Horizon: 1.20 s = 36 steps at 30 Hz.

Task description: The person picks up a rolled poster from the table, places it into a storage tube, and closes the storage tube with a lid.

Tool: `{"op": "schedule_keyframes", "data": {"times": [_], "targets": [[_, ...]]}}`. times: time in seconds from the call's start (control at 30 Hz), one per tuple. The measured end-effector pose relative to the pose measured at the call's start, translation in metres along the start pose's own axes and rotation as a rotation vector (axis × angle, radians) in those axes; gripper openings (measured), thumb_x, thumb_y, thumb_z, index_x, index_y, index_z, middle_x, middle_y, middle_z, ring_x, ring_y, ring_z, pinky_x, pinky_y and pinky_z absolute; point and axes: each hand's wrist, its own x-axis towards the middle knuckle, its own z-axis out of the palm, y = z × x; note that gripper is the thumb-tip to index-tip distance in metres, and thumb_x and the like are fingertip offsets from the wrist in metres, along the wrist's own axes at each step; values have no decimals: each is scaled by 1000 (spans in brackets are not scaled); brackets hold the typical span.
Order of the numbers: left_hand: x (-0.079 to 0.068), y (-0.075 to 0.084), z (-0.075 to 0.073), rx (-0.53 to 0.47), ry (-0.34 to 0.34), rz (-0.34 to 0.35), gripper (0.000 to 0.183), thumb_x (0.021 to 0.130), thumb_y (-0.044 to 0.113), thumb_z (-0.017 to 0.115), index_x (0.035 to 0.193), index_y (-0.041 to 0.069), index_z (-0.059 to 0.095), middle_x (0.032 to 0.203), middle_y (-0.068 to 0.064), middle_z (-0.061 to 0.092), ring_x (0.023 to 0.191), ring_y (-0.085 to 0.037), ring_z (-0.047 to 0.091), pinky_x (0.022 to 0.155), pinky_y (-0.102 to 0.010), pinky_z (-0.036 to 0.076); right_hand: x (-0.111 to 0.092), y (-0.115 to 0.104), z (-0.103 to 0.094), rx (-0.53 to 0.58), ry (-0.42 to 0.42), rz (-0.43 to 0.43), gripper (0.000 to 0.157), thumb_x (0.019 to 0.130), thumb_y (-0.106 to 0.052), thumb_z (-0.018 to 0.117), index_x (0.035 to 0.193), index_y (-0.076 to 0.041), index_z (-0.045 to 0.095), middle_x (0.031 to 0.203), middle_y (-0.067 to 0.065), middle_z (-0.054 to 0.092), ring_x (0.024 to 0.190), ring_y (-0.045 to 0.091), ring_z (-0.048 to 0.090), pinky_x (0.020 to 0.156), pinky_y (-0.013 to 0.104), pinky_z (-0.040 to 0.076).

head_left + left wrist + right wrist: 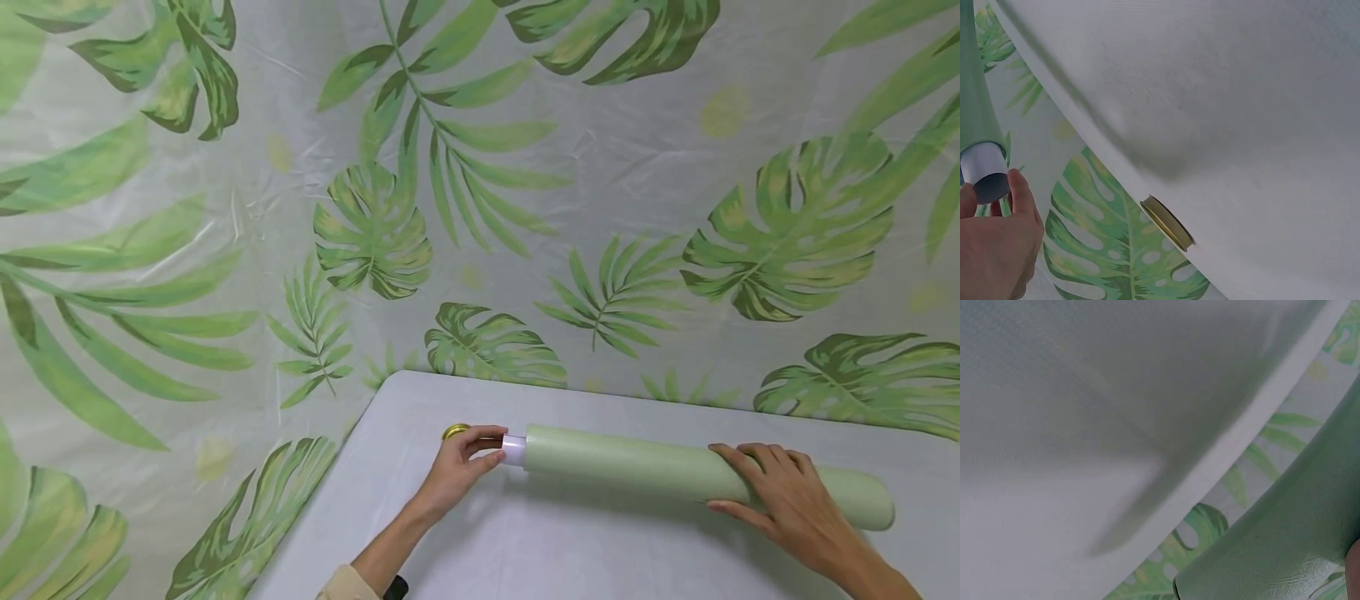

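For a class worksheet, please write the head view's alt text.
The left hand pinches a white core protruding from a pale green roll; the right hand grips it nearer its other end. A round gold item rests on the white table before a leaf-patterned backdrop.

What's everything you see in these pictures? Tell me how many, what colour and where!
Table: 1, white, low in the head view
Sheet: at least 1, pale with green leaves, behind the table and along its left side
Green tube: 1, green, held over the table
White tube: 1, white, poking from the green tube's left end
Ring: 1, gold, on the table near its far left corner
Unclear thing: 1, black, bottom edge of the head view
Sleeve: 1, beige, left arm
Left hand: 1, bare, pinching the white tube
Right hand: 1, bare, gripping the green tube
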Motion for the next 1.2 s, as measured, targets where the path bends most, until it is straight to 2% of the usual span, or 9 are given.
{"op": "schedule_keyframes", "data": {"times": [0.17,0.3,0.7,1.0,1.2], "targets": [[2,-1,2,31,2,27,39,97,9,72,134,-2,64,135,-23,63,124,-31,63,95,-18,55,1,-1,1,-4,4,-6,82,66,-53,88,137,-20,63,108,8,65,96,32,61,79,53,40],[3,-3,4,36,-2,41,40,97,8,72,134,-3,64,132,-24,64,121,-30,64,94,-17,56,1,-2,2,-1,11,-9,82,67,-54,87,137,-20,64,108,8,66,96,32,61,80,53,40],[4,-2,10,-24,-16,-1,37,96,5,72,132,-3,64,133,-25,64,123,-32,63,92,-19,58,3,-4,4,0,27,-18,81,68,-58,85,137,-20,64,108,8,66,95,33,61,81,54,40],[3,-1,14,20,-5,-21,36,96,8,73,131,3,67,130,-20,68,118,-31,65,85,-16,56,5,-7,5,2,35,-20,81,68,-59,85,136,-21,65,107,8,66,96,33,61,82,54,40],[1,-1,15,21,-11,-8,35,98,7,70,132,2,66,130,-21,68,117,-28,65,85,-16,56,6,-7,6,5,41,-30,79,69,-59,84,135,-19,65,106,7,66,94,32,61,81,54,39]]}}
